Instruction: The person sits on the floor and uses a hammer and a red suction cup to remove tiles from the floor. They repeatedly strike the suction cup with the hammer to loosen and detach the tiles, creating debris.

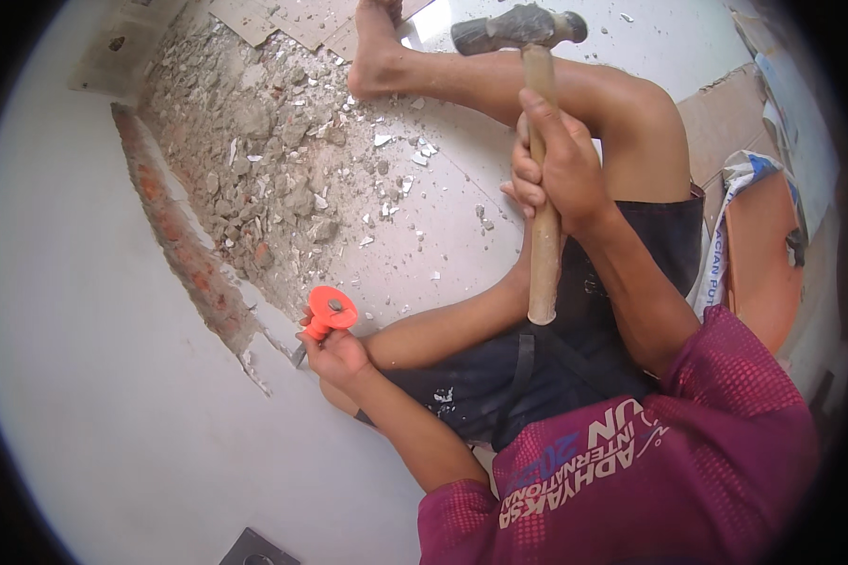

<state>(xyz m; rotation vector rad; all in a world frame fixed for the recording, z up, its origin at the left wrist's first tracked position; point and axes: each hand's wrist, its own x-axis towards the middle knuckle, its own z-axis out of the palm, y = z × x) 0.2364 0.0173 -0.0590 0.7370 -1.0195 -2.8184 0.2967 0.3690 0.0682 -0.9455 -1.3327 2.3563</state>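
My left hand [339, 358] is wrapped round a chisel [334, 309] with an orange hand guard. A dark bit of its blade shows beside my fingers, close to the lower end of a rough channel [184, 250] cut along the white wall. Whether the tip touches the wall I cannot tell. My right hand [565, 169] grips a hammer [543, 273] by its pale wooden handle. The hammer's dark metal head is raised at the top of the view, well apart from the chisel.
Broken plaster and brick rubble [264, 169] lies along the wall's foot, with white chips scattered over the pale floor tiles. My bent bare legs frame this area. At right stands a white bag [716, 250] beside an orange-brown panel [763, 254]. A dark box [259, 548] is at the bottom edge.
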